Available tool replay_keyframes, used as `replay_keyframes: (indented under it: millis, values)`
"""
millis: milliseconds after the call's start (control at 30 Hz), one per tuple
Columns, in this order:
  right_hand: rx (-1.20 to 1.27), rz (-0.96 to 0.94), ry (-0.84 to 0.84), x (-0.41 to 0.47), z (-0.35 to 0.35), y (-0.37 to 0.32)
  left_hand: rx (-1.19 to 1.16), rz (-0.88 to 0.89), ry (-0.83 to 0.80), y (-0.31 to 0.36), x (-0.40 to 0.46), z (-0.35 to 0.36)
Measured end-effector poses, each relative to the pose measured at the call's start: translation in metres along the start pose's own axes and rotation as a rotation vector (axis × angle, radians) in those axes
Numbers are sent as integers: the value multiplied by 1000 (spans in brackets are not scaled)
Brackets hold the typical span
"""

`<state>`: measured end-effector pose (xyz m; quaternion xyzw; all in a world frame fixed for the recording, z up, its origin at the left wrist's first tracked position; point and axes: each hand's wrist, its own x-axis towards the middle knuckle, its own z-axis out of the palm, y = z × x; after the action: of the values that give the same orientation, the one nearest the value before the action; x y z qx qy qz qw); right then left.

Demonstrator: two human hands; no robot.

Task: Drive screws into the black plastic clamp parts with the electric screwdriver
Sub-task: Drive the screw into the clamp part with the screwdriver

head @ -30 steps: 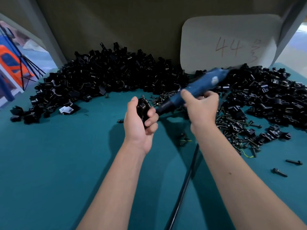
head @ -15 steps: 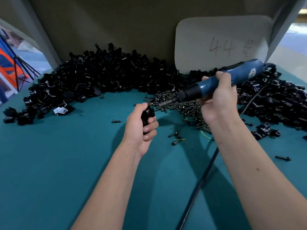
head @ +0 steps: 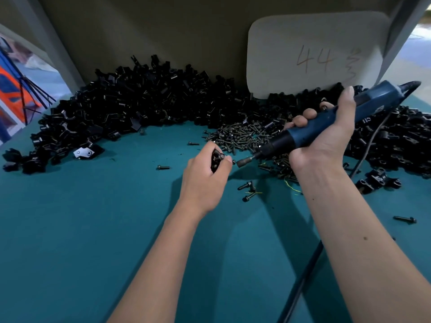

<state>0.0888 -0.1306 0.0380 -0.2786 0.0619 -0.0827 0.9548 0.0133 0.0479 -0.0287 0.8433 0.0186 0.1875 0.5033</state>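
My left hand grips a black plastic clamp part above the teal table, with a screw head showing at its right side. My right hand holds the blue electric screwdriver tilted down to the left. Its bit tip sits just right of the clamp, close to the screw. A heap of loose screws lies behind the two hands.
A big pile of black clamp parts runs along the back of the teal table and on to the right. A white board marked 44 leans on the wall. Stray screws and the tool's black cable lie nearby.
My left hand with the clamp has moved up toward the screw heap. The screwdriver has tilted down, and its bit has come in close to the clamp's right side.
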Motion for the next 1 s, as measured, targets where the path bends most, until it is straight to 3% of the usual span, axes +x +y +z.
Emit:
replay_keyframes:
  millis: [467,1000]
  values:
    - [14,-61,-30,-5,1,1,225,48,10,2,-3,4]
    - [9,-103,1,-11,2,9,254,45,22,-2,-2,5]
